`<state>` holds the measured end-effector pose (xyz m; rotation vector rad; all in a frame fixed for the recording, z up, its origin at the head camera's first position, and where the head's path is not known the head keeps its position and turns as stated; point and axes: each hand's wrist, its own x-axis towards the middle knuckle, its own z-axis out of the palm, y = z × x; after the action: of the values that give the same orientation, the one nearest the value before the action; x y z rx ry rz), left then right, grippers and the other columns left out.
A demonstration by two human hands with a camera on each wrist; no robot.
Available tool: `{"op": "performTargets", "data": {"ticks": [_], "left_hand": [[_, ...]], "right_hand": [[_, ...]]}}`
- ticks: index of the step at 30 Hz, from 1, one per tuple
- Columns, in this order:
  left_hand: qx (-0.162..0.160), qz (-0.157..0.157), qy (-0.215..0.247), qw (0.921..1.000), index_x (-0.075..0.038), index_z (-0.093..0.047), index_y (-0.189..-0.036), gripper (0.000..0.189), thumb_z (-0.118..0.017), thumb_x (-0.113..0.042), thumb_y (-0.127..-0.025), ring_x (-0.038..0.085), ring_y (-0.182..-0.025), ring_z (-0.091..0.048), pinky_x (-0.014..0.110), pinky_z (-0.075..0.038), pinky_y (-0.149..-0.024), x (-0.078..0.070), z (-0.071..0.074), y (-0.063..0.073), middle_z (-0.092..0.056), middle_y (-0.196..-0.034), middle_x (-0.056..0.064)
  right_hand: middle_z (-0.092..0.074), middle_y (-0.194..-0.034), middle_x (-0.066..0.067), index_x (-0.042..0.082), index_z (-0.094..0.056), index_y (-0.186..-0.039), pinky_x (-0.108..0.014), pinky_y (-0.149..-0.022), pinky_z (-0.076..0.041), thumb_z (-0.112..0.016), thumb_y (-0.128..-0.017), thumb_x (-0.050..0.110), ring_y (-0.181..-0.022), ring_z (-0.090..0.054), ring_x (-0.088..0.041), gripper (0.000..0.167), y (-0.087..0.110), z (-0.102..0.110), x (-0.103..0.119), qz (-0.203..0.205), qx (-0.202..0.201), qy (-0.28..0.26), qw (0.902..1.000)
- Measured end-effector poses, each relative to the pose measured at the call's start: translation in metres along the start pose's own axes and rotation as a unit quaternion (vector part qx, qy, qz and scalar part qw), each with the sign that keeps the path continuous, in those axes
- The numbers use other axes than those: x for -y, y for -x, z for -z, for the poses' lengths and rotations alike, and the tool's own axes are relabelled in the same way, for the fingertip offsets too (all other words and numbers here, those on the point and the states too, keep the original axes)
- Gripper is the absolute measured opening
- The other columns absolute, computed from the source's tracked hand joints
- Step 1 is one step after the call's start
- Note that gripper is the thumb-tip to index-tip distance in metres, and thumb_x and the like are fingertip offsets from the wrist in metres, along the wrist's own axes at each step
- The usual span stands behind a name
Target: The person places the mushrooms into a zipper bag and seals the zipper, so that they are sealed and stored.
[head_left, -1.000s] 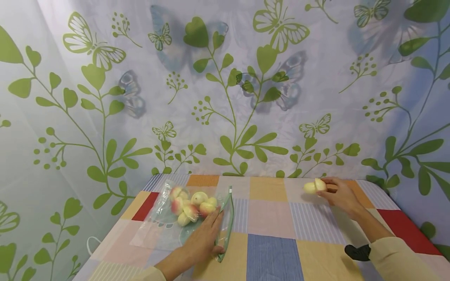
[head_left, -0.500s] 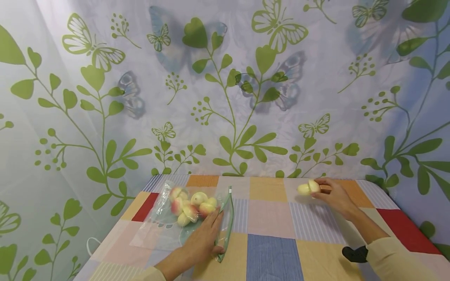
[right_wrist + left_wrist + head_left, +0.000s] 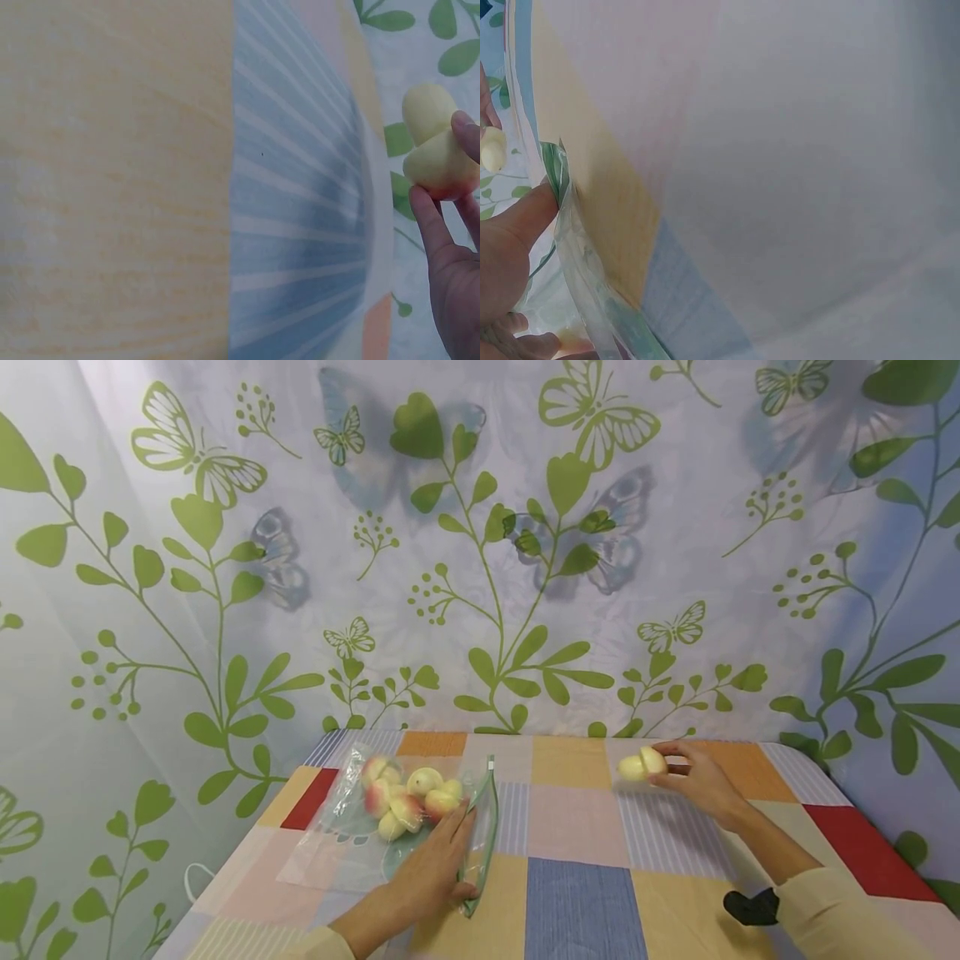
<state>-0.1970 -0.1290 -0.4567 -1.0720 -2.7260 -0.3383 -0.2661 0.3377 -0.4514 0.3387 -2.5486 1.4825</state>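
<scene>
The head view shows the right hand [image 3: 697, 781] pinching a pale yellow fruit [image 3: 651, 762] between thumb and fingers, over the far part of the patchwork cloth [image 3: 581, 906]. The fruit has two round lumps and a red blush below. It looks light and firm, and its smooth skin may be a bit slippery. A good hold would be thumb on one side and fingers on the other, around the fatter lump.

The left hand [image 3: 431, 868] lies over a see-through bag [image 3: 315, 864], fingers stretched out, thumb at its green edge [image 3: 491, 852]. The bag looks thin and floppy, so that stiffer edge seems best to hold. More fruits [image 3: 408, 810] sit in the bag. Behind stands a leafy curtain [image 3: 480, 527].
</scene>
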Motion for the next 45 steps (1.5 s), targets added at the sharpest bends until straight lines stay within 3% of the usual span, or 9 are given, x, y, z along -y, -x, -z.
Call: {"op": "performTargets", "data": {"ticks": [8, 24, 45], "left_hand": [[-0.014, -0.014, 0.006, 0.9998, 0.012, -0.030, -0.154, 0.112, -0.093, -0.031, -0.072, 0.044, -0.144, -0.037, 0.050, -0.039, -0.113, 0.001, -0.001, 0.000, -0.029, -0.160, 0.032], [0.007, 0.000, -0.001, 1.0000, 0.011, -0.029, -0.155, 0.112, -0.091, -0.033, -0.074, 0.043, -0.146, -0.034, 0.048, -0.036, -0.115, 0.001, -0.001, -0.001, -0.027, -0.162, 0.031], [0.006, 0.005, 0.015, 0.9999, 0.011, -0.028, -0.156, 0.111, -0.091, -0.032, -0.075, 0.044, -0.146, -0.034, 0.049, -0.039, -0.113, 0.002, 0.000, 0.001, -0.025, -0.163, 0.030]], "right_hand": [[-0.050, -0.143, -0.026, -0.002, -0.053, -0.141, -0.037, -0.085, -0.059, -0.080, -0.093, 0.022, -0.122, -0.057, -0.052, 0.060, 0.000, -0.010, 0.005, -0.007, 0.009, 0.014, 0.9998], [-0.048, -0.145, -0.024, 0.003, -0.056, -0.140, -0.035, -0.085, -0.059, -0.081, -0.092, 0.022, -0.125, -0.056, -0.049, 0.057, -0.003, -0.030, 0.014, -0.006, 0.032, -0.028, 0.9991], [-0.053, -0.141, -0.022, 0.003, -0.058, -0.138, -0.036, -0.083, -0.060, -0.083, -0.089, 0.015, -0.123, -0.058, -0.047, 0.056, -0.011, -0.064, 0.028, 0.009, 0.052, -0.049, 0.9974]]}}
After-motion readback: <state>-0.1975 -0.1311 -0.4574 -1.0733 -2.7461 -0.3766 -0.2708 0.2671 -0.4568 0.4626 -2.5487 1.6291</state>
